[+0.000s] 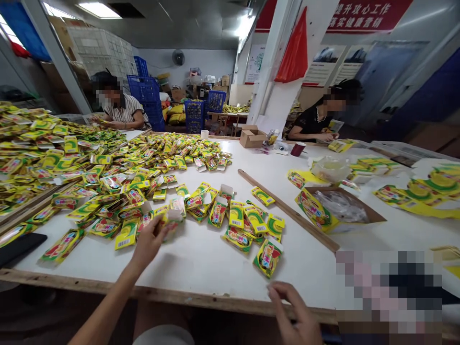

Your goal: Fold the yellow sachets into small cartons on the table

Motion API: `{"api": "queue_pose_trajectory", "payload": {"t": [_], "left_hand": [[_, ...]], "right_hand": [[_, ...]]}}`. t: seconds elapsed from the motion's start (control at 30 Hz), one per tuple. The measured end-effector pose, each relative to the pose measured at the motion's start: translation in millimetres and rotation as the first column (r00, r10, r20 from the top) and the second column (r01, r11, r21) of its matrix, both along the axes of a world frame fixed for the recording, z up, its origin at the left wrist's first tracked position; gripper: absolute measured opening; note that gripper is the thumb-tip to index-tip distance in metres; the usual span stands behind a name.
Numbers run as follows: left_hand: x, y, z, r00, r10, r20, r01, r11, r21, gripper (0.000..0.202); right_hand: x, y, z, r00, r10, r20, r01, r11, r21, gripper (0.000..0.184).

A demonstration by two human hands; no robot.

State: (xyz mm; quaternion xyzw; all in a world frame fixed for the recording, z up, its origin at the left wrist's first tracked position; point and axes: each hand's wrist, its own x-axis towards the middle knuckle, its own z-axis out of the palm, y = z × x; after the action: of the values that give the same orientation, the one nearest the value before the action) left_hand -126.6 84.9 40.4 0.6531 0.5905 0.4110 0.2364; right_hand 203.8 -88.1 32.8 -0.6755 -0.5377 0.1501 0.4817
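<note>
Camera is sitting on person's head, looking forward and down. White table [204,270] is starting close, at frame bottom. Left hand [151,240] and right hand [296,314] are showing near, low down. Back wall [208,60] is showing far off, top middle.

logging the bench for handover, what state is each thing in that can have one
left hand, at a blurred box, grip unclear
right hand, fingers curled, hold unclear
box nearest the right hand, lying on the table
printed carton, open, clear plastic inside
brown cardboard box, flaps open
wall fan, spinning or not unclear
ceiling light, lit
red bag, hanging
</note>
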Motion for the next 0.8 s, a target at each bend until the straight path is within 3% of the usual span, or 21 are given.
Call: {"api": "queue_pose_trajectory", "payload": {"t": [0.03,0.1,0.17,0.23,0.47,0.67,0.8], "left_hand": [[16,-15,-1.1,0.973,-0.078,0.219,0.093,0.994,-0.055,0.038],[49,-44,-5.7,0.819,-0.187,0.542,0.302,0.944,-0.130,0.040],[78,-68,-12.3,0.681,-0.216,0.700,0.408,0.905,-0.118,0.045],[97,-83,-19.4,0.617,-0.217,0.756,0.436,0.895,-0.099,0.043],[99,-89,-34.9,0.661,-0.271,0.700,0.460,0.883,-0.092,0.033],[96,-81,-35.9,0.794,-0.331,0.510,0.442,0.890,-0.110,0.014],[97,-78,-36.0,0.782,-0.323,0.533,0.406,0.913,-0.042,0.018]], "right_hand": [[-18,10,-1.5,0.998,0.041,-0.051,-0.040,0.999,0.021,0.021],[-49,28,-5.7,0.980,0.136,-0.143,-0.128,0.990,0.062,0.019],[-71,41,-10.8,0.949,0.228,-0.217,-0.214,0.973,0.089,0.018],[-84,50,-15.8,0.923,0.276,-0.267,-0.257,0.961,0.104,0.016],[-81,57,-22.5,0.905,0.334,-0.264,-0.323,0.943,0.084,0.016],[-75,74,-14.9,0.908,0.392,-0.148,-0.384,0.920,0.082,0.017],[-78,79,-16.6,0.920,0.344,-0.191,-0.322,0.937,0.136,0.013]]}}
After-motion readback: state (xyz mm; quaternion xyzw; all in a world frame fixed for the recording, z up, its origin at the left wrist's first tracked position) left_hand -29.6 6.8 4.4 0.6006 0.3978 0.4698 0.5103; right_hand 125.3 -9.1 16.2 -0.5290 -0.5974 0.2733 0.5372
